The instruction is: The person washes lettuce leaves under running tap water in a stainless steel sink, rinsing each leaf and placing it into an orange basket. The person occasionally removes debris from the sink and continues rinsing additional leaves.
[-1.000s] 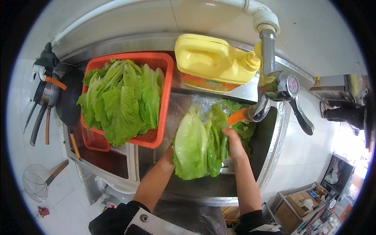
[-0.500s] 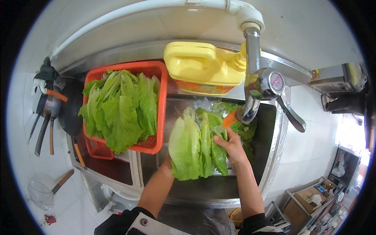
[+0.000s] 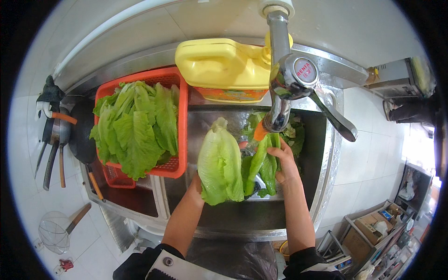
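My left hand (image 3: 198, 187) supports the pale lettuce (image 3: 220, 168) over the sink (image 3: 242, 215); its grip is mostly behind the leaf, so I cannot tell how tightly it closes. At 3 o'clock from that lettuce, my right hand (image 3: 285, 161) pinches darker leaves (image 3: 269, 171) between thumb and fingers. The orange spout (image 3: 260, 132) sits at 2 o'clock, the red basket (image 3: 182, 116) at 10 o'clock. I'd work best with my 2 hands apart, gripping firm ribs over thin edges, opening the folds and squeezing lightly against bruising.

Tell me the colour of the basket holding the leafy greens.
The basket is orange-red, seen best in the head view.
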`<state>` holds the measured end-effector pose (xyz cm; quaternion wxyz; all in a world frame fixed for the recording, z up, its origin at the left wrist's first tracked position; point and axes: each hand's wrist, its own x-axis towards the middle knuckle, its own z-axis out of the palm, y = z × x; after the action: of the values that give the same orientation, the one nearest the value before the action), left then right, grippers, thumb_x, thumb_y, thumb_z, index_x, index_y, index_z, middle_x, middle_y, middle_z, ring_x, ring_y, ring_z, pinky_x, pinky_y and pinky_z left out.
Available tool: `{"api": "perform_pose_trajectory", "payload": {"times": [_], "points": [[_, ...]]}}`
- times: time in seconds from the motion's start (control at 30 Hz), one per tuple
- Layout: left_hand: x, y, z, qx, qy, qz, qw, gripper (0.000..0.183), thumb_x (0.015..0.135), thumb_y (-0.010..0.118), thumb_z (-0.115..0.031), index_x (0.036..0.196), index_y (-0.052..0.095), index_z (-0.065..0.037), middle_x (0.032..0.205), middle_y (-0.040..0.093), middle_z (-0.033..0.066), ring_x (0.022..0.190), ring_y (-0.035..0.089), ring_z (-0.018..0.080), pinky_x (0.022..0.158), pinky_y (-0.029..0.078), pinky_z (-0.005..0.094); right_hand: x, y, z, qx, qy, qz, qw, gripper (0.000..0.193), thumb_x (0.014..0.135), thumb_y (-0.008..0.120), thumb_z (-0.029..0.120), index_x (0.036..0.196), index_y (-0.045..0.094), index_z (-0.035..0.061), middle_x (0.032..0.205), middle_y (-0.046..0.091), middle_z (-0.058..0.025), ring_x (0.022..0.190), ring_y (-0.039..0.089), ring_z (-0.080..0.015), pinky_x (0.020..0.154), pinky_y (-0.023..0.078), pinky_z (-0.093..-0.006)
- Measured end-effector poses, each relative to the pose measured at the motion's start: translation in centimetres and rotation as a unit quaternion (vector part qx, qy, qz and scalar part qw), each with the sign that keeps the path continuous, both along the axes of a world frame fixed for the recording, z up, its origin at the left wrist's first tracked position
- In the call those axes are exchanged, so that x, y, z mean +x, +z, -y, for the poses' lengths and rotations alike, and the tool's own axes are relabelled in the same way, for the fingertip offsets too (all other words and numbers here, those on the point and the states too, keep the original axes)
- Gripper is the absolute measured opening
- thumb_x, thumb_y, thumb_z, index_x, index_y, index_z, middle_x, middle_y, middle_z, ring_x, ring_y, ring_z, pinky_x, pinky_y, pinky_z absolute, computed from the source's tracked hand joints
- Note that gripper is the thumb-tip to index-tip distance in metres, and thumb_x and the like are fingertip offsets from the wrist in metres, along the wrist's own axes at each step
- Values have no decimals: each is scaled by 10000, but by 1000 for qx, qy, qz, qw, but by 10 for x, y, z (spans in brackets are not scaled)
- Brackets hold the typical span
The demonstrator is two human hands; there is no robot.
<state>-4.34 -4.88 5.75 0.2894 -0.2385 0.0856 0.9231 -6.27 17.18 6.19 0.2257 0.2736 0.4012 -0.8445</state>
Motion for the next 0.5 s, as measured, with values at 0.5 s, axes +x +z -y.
{"api": "perform_pose_trajectory", "payload": {"times": [0.5], "points": [[-21, -15, -7, -484, -69, -175, 855, 607, 752, 805, -151, 1243, 482, -1, 1122, 589, 64, 1019, 562, 146, 884, 464, 299, -2, -19, 50, 130, 154, -87, 976, 942, 657, 872, 206, 1400, 337, -13, 1272, 534, -130, 1161, 524, -221, 1003, 397, -347]]}}
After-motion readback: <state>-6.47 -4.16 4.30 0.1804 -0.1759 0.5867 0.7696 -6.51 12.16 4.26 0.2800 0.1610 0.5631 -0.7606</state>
